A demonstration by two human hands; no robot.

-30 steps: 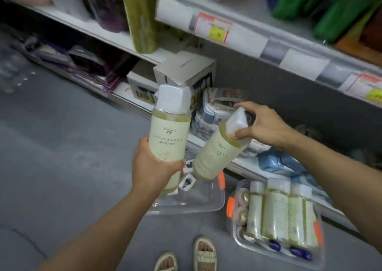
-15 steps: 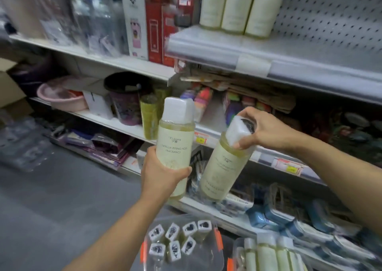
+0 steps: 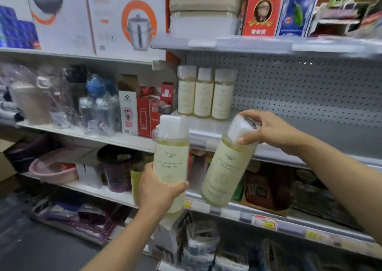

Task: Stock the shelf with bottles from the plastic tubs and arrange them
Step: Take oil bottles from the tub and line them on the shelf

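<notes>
My left hand (image 3: 158, 190) grips a pale yellow bottle (image 3: 171, 157) with a white cap around its lower body and holds it upright. My right hand (image 3: 270, 129) pinches the white cap of a second, like bottle (image 3: 223, 175), which hangs tilted with its base toward the left. Both bottles are in front of the grey shelf (image 3: 310, 130) with a perforated back panel. Three like bottles (image 3: 205, 94) stand in a row at the shelf's left end. The plastic tubs are out of view.
Boxes and wrapped drink bottles (image 3: 97, 107) fill the neighbouring shelf to the left. A higher shelf (image 3: 268, 43) carries cartons just above the grey one. Lower shelves hold a pink basin (image 3: 51, 168), packets and price tags. To the right of the three bottles the grey shelf is bare.
Both hands have lifted their bottles from above the floor tubs up to the grey shelf's level. The view has tilted upward, and the tubs have dropped out of sight.
</notes>
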